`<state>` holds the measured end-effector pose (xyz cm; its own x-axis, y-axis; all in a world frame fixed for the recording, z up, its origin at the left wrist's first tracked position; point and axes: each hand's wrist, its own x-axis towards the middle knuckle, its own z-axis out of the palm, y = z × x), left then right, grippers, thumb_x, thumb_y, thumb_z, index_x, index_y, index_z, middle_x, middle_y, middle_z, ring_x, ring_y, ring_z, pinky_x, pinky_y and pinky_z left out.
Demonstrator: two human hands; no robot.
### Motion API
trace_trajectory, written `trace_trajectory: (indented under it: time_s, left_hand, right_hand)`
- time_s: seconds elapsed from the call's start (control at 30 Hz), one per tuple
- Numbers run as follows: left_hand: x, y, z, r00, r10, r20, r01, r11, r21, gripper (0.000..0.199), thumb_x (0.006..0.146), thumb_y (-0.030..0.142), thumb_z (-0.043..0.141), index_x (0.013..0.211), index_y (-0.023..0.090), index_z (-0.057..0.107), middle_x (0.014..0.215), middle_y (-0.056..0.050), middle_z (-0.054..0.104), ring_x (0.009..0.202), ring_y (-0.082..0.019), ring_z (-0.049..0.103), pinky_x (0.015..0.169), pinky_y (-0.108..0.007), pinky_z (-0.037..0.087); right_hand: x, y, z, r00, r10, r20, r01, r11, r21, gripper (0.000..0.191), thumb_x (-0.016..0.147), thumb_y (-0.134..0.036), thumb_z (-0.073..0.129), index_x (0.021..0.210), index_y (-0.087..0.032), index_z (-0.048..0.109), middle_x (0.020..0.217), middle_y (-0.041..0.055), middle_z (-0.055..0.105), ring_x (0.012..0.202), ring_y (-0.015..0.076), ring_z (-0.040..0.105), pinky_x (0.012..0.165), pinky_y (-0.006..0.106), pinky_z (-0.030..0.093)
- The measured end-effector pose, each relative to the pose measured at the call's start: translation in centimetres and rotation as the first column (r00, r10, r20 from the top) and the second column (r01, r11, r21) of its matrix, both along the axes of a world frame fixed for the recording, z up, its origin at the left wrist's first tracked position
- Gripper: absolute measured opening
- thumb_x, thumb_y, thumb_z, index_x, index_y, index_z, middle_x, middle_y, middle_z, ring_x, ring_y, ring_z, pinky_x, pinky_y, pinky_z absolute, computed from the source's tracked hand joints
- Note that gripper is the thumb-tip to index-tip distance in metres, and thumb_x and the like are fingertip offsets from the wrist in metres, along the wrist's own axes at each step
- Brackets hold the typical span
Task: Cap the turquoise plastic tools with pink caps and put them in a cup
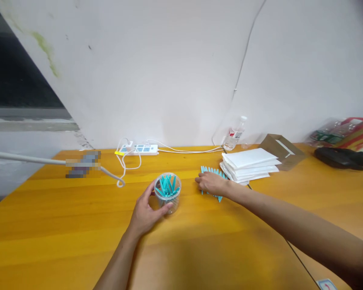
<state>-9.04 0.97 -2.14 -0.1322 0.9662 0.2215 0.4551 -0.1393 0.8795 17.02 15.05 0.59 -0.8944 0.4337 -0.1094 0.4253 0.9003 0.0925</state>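
A clear round plastic jar [171,205] stands on the wooden table, holding many slim turquoise clip-like pieces [168,185]. My left hand [145,211] wraps around the jar from its left and front, thumb pressed on the near side. To the right of the jar, more turquoise pieces [219,198] of the same kind lie side by side in a row. My right hand [211,183] is over that row with fingers bent down at its left end. Its fingertips are partly hidden, so what they pinch cannot be made out.
Behind the jar, a white power strip [147,150] with cables lies by the wall. A stack of white packets [249,161], a water bottle [234,133] and a brown cardboard box [282,151] stand right. A black pouch [341,158] lies farther right; a pale rod [33,158] crosses left.
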Motion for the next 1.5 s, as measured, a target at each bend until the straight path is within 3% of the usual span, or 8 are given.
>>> trace_trajectory:
  time_s: [0.2, 0.33, 0.4, 0.6, 0.73, 0.93, 1.13, 1.5]
  left_hand:
    - [0.1, -0.1, 0.2, 1.0, -0.019, 0.009, 0.018, 1.0, 0.014, 0.078, 0.072, 0.043, 0.079, 0.139, 0.021, 0.047, 0.131, -0.012, 0.063, 0.119, -0.028, 0.06, 0.106, -0.045, 0.045]
    - [0.2, -0.2, 0.2, 1.0, -0.021, 0.007, 0.021, 1.0, 0.019, 0.078, 0.073, 0.042, 0.078, 0.14, 0.022, 0.046, 0.133, -0.012, 0.062, 0.12, -0.028, 0.06, 0.106, -0.044, 0.045]
    - [0.2, -0.1, 0.2, 1.0, -0.021, 0.008, 0.021, 0.999, 0.037, 0.076, 0.073, 0.042, 0.078, 0.14, 0.022, 0.046, 0.135, -0.011, 0.061, 0.122, -0.028, 0.058, 0.107, -0.044, 0.044]
    - [0.3, 0.0, 0.1, 1.0, -0.015, 0.0, 0.015, 0.999, 0.045, 0.073, 0.073, 0.041, 0.078, 0.137, 0.021, 0.049, 0.131, -0.011, 0.063, 0.117, -0.027, 0.062, 0.103, -0.042, 0.047]
    - [0.3, -0.1, 0.2, 1.0, -0.013, 0.0, 0.013, 0.999, 0.035, 0.075, 0.072, 0.041, 0.079, 0.138, 0.02, 0.048, 0.134, -0.012, 0.061, 0.122, -0.029, 0.058, 0.106, -0.044, 0.044]
    - [0.1, 0.0, 0.2, 1.0, 0.003, -0.026, -0.002, 1.0, 0.03, 0.075, 0.071, 0.042, 0.079, 0.136, 0.02, 0.049, 0.132, -0.012, 0.062, 0.121, -0.029, 0.059, 0.105, -0.044, 0.045]
    - [0.2, 0.0, 0.2, 1.0, -0.01, -0.022, 0.01, 1.0, 0.028, 0.074, 0.072, 0.042, 0.078, 0.136, 0.02, 0.049, 0.13, -0.011, 0.063, 0.119, -0.028, 0.06, 0.105, -0.042, 0.045]
    - [0.2, -0.1, 0.2, 1.0, -0.008, -0.013, 0.008, 1.0, 0.021, 0.075, 0.072, 0.042, 0.079, 0.137, 0.019, 0.049, 0.131, -0.011, 0.063, 0.119, -0.028, 0.06, 0.105, -0.041, 0.045]
  right_hand:
    - [0.8, -1.5, 5.7, 0.976, 0.042, -0.213, -0.042, 0.999, 0.006, 0.017, 0.094, -0.014, 0.052, 0.089, -0.016, 0.068, 0.085, 0.0071, 0.071, 0.082, 0.0173, 0.065, 0.076, 0.03, 0.051]
    - [-0.6, -4.8, 11.4, 0.475, -0.104, -0.874, 0.107, 0.992, -0.06, 0.03, 0.093, -0.025, 0.058, 0.123, -0.023, 0.059, 0.097, 0.0032, 0.072, 0.085, 0.0153, 0.068, 0.08, 0.031, 0.056]
    - [-2.7, -6.3, 12.3, 0.392, -0.111, -0.913, 0.052, 0.994, -0.098, 0.035, 0.092, -0.025, 0.06, 0.127, -0.026, 0.059, 0.098, 0.0015, 0.073, 0.083, 0.0143, 0.069, 0.08, 0.031, 0.057]
    - [-6.0, -6.0, 7.5, 0.699, -0.076, -0.711, -0.001, 0.994, -0.107, 0.024, 0.094, -0.029, 0.057, 0.111, -0.02, 0.072, 0.109, 0.0107, 0.07, 0.1, 0.0209, 0.066, 0.089, 0.036, 0.053]
    - [-1.0, -3.9, 4.2, 0.72, -0.205, -0.663, 0.174, 0.978, -0.114, 0.034, 0.098, -0.026, 0.049, 0.127, -0.021, 0.065, 0.12, 0.0145, 0.062, 0.108, 0.0229, 0.061, 0.093, 0.04, 0.051]
    - [4.8, -0.9, 0.9, 0.968, -0.235, -0.093, 0.223, 0.967, -0.123, 0.027, 0.091, -0.018, 0.056, 0.111, -0.022, 0.074, 0.116, 0.0133, 0.064, 0.103, 0.0247, 0.063, 0.092, 0.038, 0.048]
    - [2.6, 0.4, 0.9, 0.982, -0.069, 0.173, 0.076, 0.996, -0.037, 0.022, 0.091, -0.013, 0.054, 0.086, -0.015, 0.076, 0.097, 0.0139, 0.067, 0.093, 0.0231, 0.062, 0.081, 0.031, 0.046]
    - [3.5, 0.4, 2.1, 0.987, 0.09, 0.132, -0.085, 0.995, -0.049, 0.022, 0.094, -0.011, 0.051, 0.082, -0.013, 0.069, 0.082, 0.0096, 0.069, 0.079, 0.0189, 0.063, 0.069, 0.028, 0.043]
